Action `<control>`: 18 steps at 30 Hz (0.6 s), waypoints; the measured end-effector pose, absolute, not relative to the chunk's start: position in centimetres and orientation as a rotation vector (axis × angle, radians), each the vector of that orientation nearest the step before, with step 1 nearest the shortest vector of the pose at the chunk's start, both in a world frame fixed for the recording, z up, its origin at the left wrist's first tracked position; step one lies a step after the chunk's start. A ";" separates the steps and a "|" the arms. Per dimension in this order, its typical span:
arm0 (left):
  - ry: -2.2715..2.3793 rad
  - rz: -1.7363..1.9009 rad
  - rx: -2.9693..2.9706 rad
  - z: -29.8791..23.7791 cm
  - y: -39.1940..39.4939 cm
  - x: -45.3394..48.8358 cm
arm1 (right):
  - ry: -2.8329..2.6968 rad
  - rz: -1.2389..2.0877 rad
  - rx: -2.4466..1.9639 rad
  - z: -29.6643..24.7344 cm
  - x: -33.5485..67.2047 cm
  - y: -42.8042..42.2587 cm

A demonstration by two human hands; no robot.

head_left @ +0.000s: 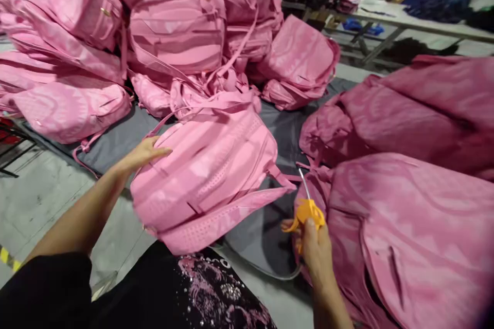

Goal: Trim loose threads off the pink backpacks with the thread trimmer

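A pink patterned backpack (pixel 216 159) lies tilted on the grey-covered table in front of me, its padded back and shoulder straps facing up. My left hand (pixel 148 153) grips its left edge, thumb on top and the other fingers mostly hidden. To the right of the bag, my right hand (pixel 314 239) is closed around a slim metal tool (pixel 304 185) with a yellow wrapped handle. The tool points away from me, and its dark tip is near the end of a strap (pixel 283 177). Whether it is a pair of scissors I cannot tell.
Many pink backpacks (pixel 177 31) are heaped across the back of the table. More large pink bags (pixel 420 216) crowd the right side, close beside my right hand. Grey cover (pixel 254 241) shows near the front edge. Behind stands a bench (pixel 424 23) with dark cloth.
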State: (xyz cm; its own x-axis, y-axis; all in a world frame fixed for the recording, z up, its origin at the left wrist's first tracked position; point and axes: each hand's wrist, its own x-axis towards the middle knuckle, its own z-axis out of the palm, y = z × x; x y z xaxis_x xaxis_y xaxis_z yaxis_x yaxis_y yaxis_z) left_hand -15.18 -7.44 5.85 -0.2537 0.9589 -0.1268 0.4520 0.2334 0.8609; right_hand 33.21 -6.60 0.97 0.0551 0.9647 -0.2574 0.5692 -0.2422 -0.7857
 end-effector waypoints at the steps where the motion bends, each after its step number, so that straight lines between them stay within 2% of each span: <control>1: 1.858 0.863 1.267 3.9 -5.8 -15.2 | -1.514 1.046 -1.856 1.8 34.3 -6.4; 5: 2.068 0.659 1.435 -2.4 -2.3 -12.1 | -1.641 1.053 -1.951 4.0 37.2 -4.7; 10: 1.987 0.367 1.909 -5.9 -3.7 -6.1 | -1.731 1.176 -2.155 4.7 35.6 -2.0; 14: 2.038 0.275 1.970 -7.5 -3.5 -4.6 | -1.970 1.625 -2.074 5.6 31.8 -1.8; 15: 2.031 0.313 1.972 -7.7 -3.2 -4.8 | -2.024 1.614 -2.082 5.9 31.2 -1.8; 18: 1.961 0.623 1.720 -7.8 -2.9 -6.1 | -2.105 1.167 -2.305 6.5 30.1 -1.5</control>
